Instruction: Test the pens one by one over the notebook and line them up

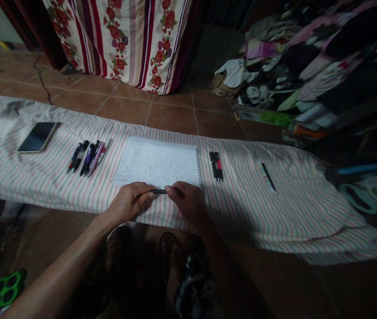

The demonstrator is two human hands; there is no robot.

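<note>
Now your left hand [130, 201] and right hand [188, 201] pinch a slim dark pen [159, 192] at frame centre, over the white spiral notebook [158, 161]; pulling unevenly could drop it.

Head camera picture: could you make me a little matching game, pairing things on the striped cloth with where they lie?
Things:
1. phone
2. notebook
3. bunch of pens
4. dark pen

Places:
A. between the left hand and right hand, at the notebook's near edge
B. far left on the striped cloth
C. middle of the cloth, spiral on its right side
D. between phone and notebook

Pairs: 1-B, 2-C, 3-D, 4-A
</note>
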